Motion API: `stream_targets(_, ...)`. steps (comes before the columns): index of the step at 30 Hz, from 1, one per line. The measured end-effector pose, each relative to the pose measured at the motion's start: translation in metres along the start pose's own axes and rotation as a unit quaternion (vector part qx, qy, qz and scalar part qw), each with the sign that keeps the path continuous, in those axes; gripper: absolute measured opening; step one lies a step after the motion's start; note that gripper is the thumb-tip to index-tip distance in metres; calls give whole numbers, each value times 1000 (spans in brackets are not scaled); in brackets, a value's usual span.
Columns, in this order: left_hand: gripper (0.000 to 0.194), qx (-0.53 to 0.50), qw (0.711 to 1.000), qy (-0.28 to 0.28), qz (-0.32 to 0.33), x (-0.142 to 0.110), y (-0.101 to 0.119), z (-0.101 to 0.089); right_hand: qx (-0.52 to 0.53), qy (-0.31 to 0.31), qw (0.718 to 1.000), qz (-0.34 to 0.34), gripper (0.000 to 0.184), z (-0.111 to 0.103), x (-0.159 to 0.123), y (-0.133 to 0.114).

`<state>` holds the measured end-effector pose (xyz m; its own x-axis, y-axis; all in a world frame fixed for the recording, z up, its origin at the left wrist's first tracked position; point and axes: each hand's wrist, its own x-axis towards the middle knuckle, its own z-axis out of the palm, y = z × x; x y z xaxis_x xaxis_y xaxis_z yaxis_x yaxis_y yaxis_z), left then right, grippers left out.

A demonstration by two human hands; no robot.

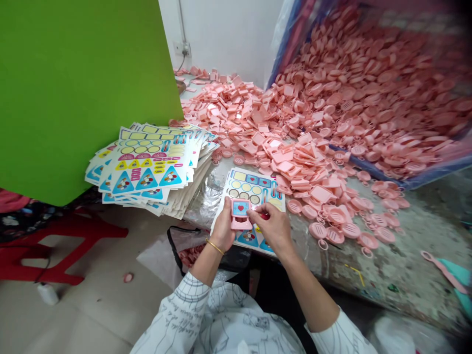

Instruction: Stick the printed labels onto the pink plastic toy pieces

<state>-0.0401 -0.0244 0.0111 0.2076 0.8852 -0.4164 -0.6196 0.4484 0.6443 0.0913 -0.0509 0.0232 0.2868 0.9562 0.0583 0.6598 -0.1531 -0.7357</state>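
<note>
My left hand grips a small pink toy monitor with a stand at its bottom. A blue sticker with a red heart covers its screen. At the monitor's right edge, the fingers of my right hand are pinched together and touch the sticker side. Something small and red shows between those fingers; its kind is mostly hidden. Beneath both hands lies a sticker sheet with yellow circles, blue heart screens and blue triangles.
A thick stack of sticker sheets stands left, beside a green panel. Pink plastic parts are heaped along the table, spilling from a blue-edged crate. A red stool is on the floor. A pink-handled piece lies at right.
</note>
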Motion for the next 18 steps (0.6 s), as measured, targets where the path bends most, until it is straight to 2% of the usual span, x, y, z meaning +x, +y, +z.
stream_targets(3,46,46,998,-14,26,0,-2,-4,-18,3,1000,-16,30,0,0,1)
stream_targets(5,42,80,996,-9,45,-2,-4,-7,-50,12,997,-56,30,3,-5,0)
stream_targets(8,40,112,991,27,68,-11,-7,-13,-109,18,986,-128,28,12,-20,-5)
stream_targets(11,41,131,985,73,85,-28,-2,-27,-125,12,980,-152,29,18,-40,-8)
stream_targets(13,42,143,978,127,84,-43,9,-45,-97,7,984,-148,30,14,-49,-2)
stream_targets(15,40,159,963,198,89,-59,25,-67,-59,17,991,-122,30,0,-51,11)
stream_targets(18,31,171,943,270,92,-81,42,-92,-20,58,998,-22,32,-30,-44,40)
